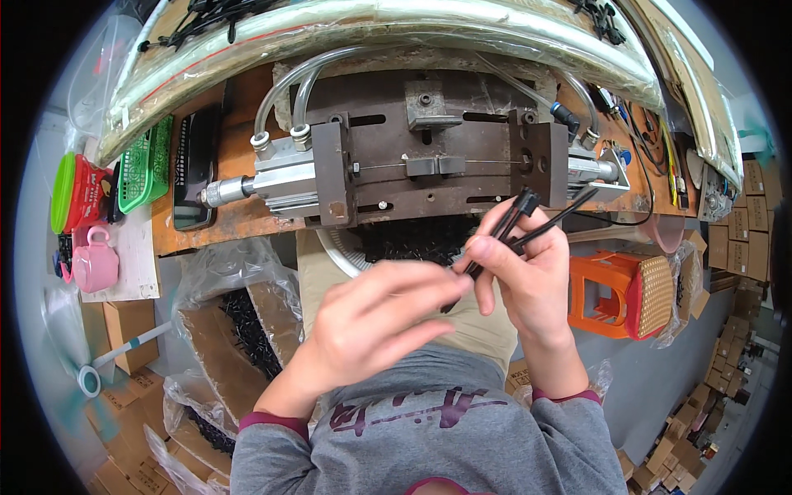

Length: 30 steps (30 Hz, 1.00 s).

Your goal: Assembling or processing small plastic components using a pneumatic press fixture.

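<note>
My right hand [528,276] is closed around a few thin black plastic rods. One black rod [523,205] has a thicker, cylinder-like head that sticks up past the fingers. A second, slimmer black rod [571,211] points up to the right. Slightly blurred, my left hand [375,322] has its fingers stretched toward the right hand, and its fingertips overlap the rods' lower end. Whether they touch the rods I cannot make out. Beyond both hands stands a dark metal fixture [388,186] with a small clamping block [436,167] at its middle.
Pneumatic cylinders [285,181] with clear hoses flank the fixture on the wooden bench [235,153]. Below it lies a heap of black parts [412,241]. Lined cardboard boxes [219,346] stand at left, an orange stool [615,293] at right. A plastic-wrapped shelf [396,29] overhangs the bench.
</note>
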{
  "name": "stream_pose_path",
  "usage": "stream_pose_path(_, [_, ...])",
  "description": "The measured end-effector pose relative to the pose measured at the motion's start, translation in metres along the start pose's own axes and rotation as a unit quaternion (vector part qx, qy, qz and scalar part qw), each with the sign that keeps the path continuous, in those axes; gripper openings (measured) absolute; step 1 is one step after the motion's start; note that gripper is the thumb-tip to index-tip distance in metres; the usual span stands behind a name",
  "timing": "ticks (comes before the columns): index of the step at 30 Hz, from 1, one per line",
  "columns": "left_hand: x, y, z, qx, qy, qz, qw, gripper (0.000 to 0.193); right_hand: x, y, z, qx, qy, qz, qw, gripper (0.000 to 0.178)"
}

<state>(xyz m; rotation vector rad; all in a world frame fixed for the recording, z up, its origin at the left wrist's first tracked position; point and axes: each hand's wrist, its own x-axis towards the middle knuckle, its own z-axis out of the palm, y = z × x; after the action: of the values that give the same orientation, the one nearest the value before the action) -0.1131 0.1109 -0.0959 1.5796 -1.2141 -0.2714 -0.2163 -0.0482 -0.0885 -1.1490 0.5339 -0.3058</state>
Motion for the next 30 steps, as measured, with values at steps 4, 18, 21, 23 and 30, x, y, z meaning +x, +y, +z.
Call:
stream_pose_path(4, [0.003,-0.002,0.000,0.055,-0.010,0.062,0.997,0.032,0.004,-0.004,-0.001,0.044,-0.008,-0.007,0.999,0.012])
stream_pose_path(18, [0.032,-0.023,0.017,0.344,0.003,0.060,0.937,0.027,0.000,0.001,-0.027,-0.354,0.083,-0.395,0.844,0.020])
stream_pose_path(21, [0.031,-0.022,0.017,0.341,-0.004,0.047,0.939,0.028,0.003,-0.005,-0.025,-0.478,0.099,-0.437,0.755,0.027])
stream_pose_path(23, [0.031,-0.021,0.015,0.297,0.002,0.039,0.954,0.030,0.008,-0.003,-0.024,-0.514,0.098,-0.472,0.709,0.032])
stream_pose_path(30, [0.027,0.003,0.005,-0.072,-0.010,0.017,0.997,0.039,0.027,0.003,-0.024,-0.557,-0.003,-0.566,0.608,0.037])
